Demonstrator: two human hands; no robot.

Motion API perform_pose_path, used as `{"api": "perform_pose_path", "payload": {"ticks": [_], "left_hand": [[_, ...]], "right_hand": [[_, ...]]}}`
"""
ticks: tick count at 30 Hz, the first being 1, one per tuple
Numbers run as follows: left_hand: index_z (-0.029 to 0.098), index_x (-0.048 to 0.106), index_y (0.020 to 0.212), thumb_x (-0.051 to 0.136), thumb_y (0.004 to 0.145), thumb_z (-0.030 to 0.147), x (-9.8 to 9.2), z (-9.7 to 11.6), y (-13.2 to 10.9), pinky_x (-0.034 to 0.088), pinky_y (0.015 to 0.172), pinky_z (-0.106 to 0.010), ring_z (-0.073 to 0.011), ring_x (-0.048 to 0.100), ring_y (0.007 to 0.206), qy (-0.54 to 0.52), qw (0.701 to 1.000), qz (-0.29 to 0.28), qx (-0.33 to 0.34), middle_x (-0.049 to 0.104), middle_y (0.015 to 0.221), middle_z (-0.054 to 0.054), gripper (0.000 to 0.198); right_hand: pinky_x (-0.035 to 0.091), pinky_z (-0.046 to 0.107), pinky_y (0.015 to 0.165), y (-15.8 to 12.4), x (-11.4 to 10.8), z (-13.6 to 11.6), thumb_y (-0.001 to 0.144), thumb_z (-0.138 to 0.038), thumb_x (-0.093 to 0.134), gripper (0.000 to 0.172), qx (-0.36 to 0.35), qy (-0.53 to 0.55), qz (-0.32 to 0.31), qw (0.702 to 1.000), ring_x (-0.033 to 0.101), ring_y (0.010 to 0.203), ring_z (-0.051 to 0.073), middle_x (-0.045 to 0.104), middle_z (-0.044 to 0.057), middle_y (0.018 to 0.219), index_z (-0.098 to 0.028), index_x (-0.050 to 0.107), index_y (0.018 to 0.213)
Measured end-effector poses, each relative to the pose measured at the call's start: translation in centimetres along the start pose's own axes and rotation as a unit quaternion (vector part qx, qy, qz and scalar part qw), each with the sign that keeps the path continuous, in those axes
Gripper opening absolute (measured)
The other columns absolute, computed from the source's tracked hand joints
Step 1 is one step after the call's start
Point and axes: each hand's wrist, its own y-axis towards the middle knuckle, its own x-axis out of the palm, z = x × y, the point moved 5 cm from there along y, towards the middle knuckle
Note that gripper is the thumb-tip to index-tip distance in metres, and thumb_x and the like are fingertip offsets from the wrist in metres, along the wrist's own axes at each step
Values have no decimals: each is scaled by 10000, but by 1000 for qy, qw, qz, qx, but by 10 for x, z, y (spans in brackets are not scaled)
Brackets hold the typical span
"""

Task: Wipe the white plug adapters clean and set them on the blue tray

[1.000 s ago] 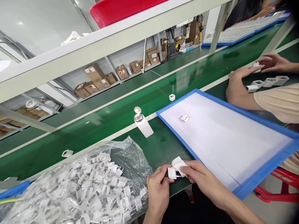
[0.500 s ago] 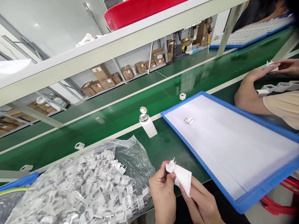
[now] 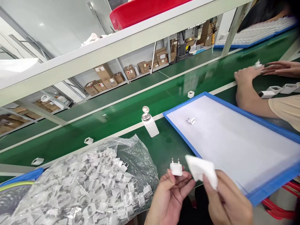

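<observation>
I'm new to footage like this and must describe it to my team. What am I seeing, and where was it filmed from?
There is no machine: a person works bare-handed, filmed by one camera on their head, looking forward and down. Their left hand holds a white two-pin plug; their right hand pinches a folded white sheet, cloth or paper, I can't tell. On the green bench are a clear bag of plug pieces, a white bottle with a metal top, and a blue-edged tray bearing another plug. At the right are another person's hands.
</observation>
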Motion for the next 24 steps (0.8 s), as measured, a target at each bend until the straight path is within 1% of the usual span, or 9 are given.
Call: {"api": "perform_pose_path", "payload": {"ticks": [2,3,5,7,10,13,15,19,24], "left_hand": [[65,791,922,895,733,286,1,-2,-2,599,919,-360,-227,755,893,-16,1000,1,-8,793,874,-143,309],[56,790,939,881,755,294,1,-2,-2,602,914,-356,-224,756,887,-20,1000,2,-8,792,875,-148,315],[60,791,941,869,773,322,2,-2,-4,601,917,-360,-229,757,893,-17,1000,-1,-10,793,885,-153,321],[79,793,934,879,755,361,2,-2,-5,590,941,-382,-250,755,935,0,1000,-10,-9,794,933,-159,345],[125,796,904,936,661,352,2,-2,-6,573,957,-393,-285,741,1007,39,999,-5,17,794,1027,-161,361],[165,801,945,957,606,298,2,-4,-7,588,883,-361,-284,754,961,76,993,52,67,797,1052,-143,396],[175,804,979,951,607,323,3,-4,-6,597,838,-356,-279,765,905,93,986,79,112,799,1058,-141,426],[176,823,934,965,574,371,10,-3,-2,595,821,-324,-265,766,879,139,970,53,191,813,999,-135,433],[190,815,986,935,646,334,5,-2,5,601,840,-309,-255,770,926,123,973,75,180,805,1061,-129,388]], "right_hand": [[412,264,488,5,-10,-1,974,-157,564,129,76,-20,42,996,455,523,122,507,18,704,-202,588,856],[391,264,473,7,-13,-4,972,-162,571,137,84,-28,52,995,420,501,114,488,10,683,-204,583,842],[442,265,521,10,-12,-8,955,-142,585,106,54,-16,37,998,486,547,125,543,36,741,-201,605,868],[520,284,622,9,-4,-13,924,-89,588,127,-19,22,-10,1000,596,683,169,614,82,863,-194,647,965],[563,325,703,0,10,-21,893,-10,548,402,-120,69,-63,988,637,832,213,654,119,987,-173,639,1249],[574,341,745,-8,18,-25,908,8,521,543,-102,64,-60,991,639,860,219,655,120,1004,-168,553,1421],[570,332,741,-9,18,-26,925,-2,526,536,-77,59,-54,994,635,851,222,631,109,944,-170,543,1434],[542,312,671,-5,19,-23,968,-52,490,416,-80,62,-107,989,597,759,201,605,93,878,-173,589,1353],[568,317,715,-6,21,-21,967,-61,491,335,-85,77,-138,984,615,744,198,619,91,856,-143,644,1254]]}}
